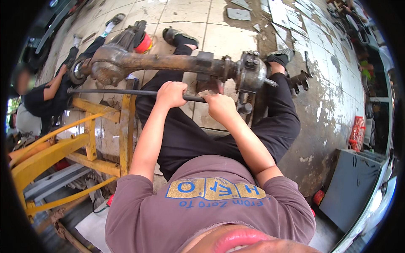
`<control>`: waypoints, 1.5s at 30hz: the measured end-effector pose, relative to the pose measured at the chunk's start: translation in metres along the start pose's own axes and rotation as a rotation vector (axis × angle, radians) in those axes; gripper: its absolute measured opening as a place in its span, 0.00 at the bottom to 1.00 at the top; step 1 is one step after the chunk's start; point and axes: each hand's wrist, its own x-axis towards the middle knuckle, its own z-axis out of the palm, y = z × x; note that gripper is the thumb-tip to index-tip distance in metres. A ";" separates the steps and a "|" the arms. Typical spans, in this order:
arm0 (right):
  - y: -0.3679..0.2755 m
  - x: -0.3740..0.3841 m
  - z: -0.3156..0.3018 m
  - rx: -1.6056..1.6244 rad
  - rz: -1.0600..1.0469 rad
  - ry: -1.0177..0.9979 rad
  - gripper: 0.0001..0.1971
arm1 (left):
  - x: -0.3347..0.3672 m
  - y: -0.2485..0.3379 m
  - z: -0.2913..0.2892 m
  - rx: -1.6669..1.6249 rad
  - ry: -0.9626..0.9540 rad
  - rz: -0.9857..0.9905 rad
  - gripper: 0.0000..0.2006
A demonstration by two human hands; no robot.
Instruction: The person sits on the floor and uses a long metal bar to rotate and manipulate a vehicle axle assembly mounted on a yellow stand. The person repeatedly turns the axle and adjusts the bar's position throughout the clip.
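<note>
A long dark metal rod [126, 91] lies crosswise in front of me, its far end reaching left toward the end of a vehicle axle. My left hand [171, 93] is closed around it. At the rod's right end, my right hand [221, 105] is closed too, and its fingers hide that tip. Just beyond the rod stretches the rusty brown axle housing [164, 62], with a bulging round middle case [107, 65] at left. A greasy metal hub assembly [251, 69] sits at its right end, between my legs. Neither hand touches the axle that I can see.
A yellow metal frame [90, 141] stands close on my left. Another person [40, 101] sits at far left, a hand near the axle's end. Behind the axle is a red can [144, 43]. Broken tiles [239, 14] lie ahead; a grey cabinet [350, 189] stands at right.
</note>
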 end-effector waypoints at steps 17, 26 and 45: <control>0.002 -0.018 0.014 0.029 -0.108 0.244 0.14 | 0.001 0.008 -0.002 0.000 -0.045 -0.030 0.11; -0.003 -0.006 -0.016 0.015 0.068 -0.110 0.19 | -0.002 0.004 -0.003 -0.030 -0.041 -0.020 0.11; 0.003 -0.010 -0.010 0.060 0.050 -0.041 0.22 | -0.003 0.004 0.001 -0.001 -0.045 -0.016 0.11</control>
